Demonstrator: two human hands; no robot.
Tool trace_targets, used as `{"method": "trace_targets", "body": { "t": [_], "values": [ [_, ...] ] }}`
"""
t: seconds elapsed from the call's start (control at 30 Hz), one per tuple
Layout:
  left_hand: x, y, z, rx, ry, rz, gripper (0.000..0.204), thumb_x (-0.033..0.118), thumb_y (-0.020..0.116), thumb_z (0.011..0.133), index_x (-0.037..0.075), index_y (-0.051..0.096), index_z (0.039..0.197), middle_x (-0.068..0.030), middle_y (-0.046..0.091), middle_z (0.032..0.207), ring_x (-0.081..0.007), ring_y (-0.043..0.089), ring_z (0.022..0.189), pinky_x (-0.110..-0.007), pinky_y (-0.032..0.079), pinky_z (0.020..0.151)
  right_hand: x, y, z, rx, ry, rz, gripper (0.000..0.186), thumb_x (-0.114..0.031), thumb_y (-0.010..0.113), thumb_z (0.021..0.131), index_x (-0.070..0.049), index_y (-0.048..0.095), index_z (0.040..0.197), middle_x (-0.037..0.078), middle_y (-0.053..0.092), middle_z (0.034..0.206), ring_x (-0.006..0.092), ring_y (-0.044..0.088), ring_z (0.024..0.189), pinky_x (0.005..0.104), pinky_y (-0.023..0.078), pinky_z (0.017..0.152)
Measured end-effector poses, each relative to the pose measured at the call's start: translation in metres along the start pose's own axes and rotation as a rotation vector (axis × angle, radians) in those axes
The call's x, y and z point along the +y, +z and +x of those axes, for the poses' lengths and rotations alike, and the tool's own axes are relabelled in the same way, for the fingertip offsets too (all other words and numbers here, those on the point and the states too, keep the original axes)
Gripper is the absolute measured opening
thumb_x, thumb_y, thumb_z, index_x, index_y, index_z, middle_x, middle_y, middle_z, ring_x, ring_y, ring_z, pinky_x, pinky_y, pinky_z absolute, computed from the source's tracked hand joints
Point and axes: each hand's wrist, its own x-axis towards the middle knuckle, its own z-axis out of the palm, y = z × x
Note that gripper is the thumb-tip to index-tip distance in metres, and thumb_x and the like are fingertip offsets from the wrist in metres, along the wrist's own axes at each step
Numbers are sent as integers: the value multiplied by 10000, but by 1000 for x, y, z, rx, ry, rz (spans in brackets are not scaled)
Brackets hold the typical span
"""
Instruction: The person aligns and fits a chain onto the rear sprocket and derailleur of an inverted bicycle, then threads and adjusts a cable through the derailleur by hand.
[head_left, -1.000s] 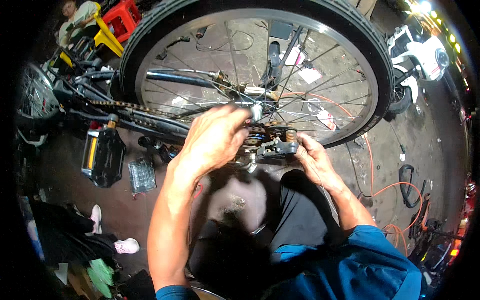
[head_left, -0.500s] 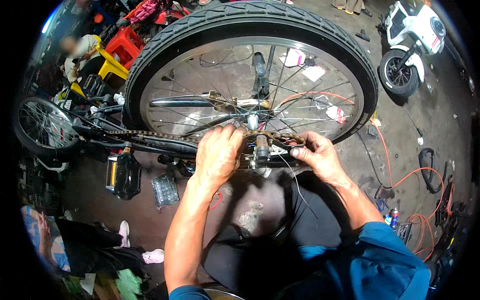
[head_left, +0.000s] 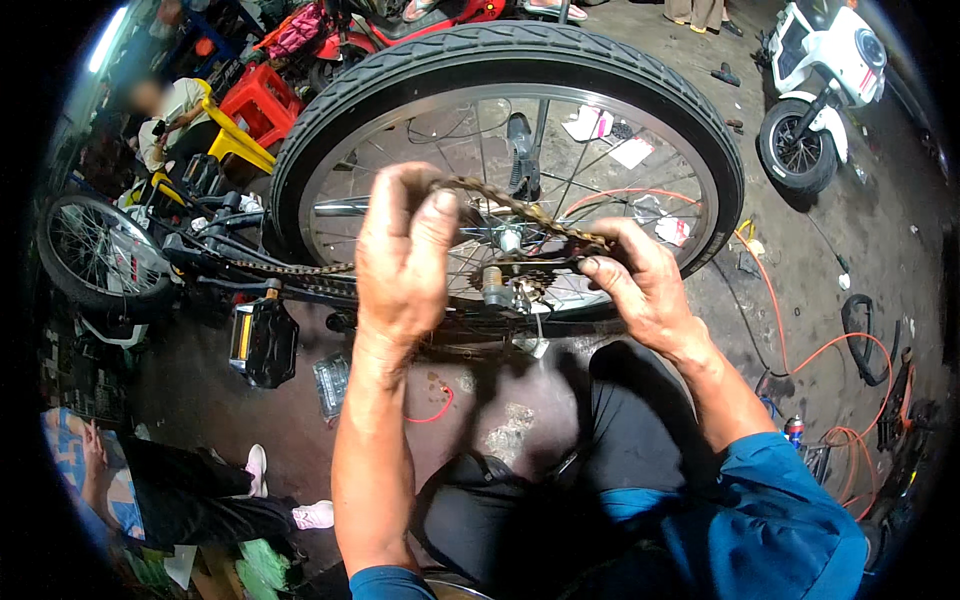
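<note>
A bicycle lies on its side, its rear wheel (head_left: 500,42) in front of me. My left hand (head_left: 405,265) is closed on the bicycle chain (head_left: 520,208), holding a length of it raised over the spokes. From there the chain slopes down to my right hand (head_left: 645,285), whose thumb and fingers pinch the end of the derailleur cage (head_left: 548,263), with the chain running into the grip. The rear sprockets (head_left: 543,285) show below the raised chain, beside the derailleur body (head_left: 495,287). My left palm hides part of the frame and chain.
A black pedal (head_left: 265,342) and a clear plastic box (head_left: 331,388) are at left. An orange hose (head_left: 835,345) and a white scooter (head_left: 825,75) stand right. One person sits by a red stool (head_left: 262,103); another stands at lower left, in pink shoes (head_left: 313,515).
My left hand has risen and moved left, lifting the chain off the sprockets, which now show. My right hand has shifted slightly, still gripping the cage end. The view has tilted a little.
</note>
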Motion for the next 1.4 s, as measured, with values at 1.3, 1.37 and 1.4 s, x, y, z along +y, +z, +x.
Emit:
{"method": "trace_targets", "body": {
  "t": [1.3, 1.37, 1.4],
  "values": [
    [-22, -105, 6, -163, -253, 280, 202, 80, 622, 799, -17, 610, 976, -21, 613, 879, -84, 541, 816, -217, 424, 763, -37, 88, 95, -410, -178, 45, 323, -315, 556, 846, -29, 652, 960, 223, 630, 824, 358, 622, 819, 431, 469, 731],
    [-24, -103, -1, -141, -281, 208, 223, 80, 604, 796, -14, 606, 999, -21, 610, 904, -91, 539, 842, -220, 417, 782, -42, 91, 98, -432, -236, -85, 331, -303, 561, 846, 1, 643, 947, 242, 623, 832, 366, 622, 829, 433, 470, 745],
    [-24, -101, -4, -148, -276, 167, 264, 105, 594, 802, -14, 600, 1037, -25, 606, 925, -94, 537, 862, -219, 410, 794, -45, 84, 95, -445, -232, 47, 332, -282, 572, 841, 33, 636, 922, 252, 621, 820, 377, 620, 822, 434, 473, 742]
  ]
}}
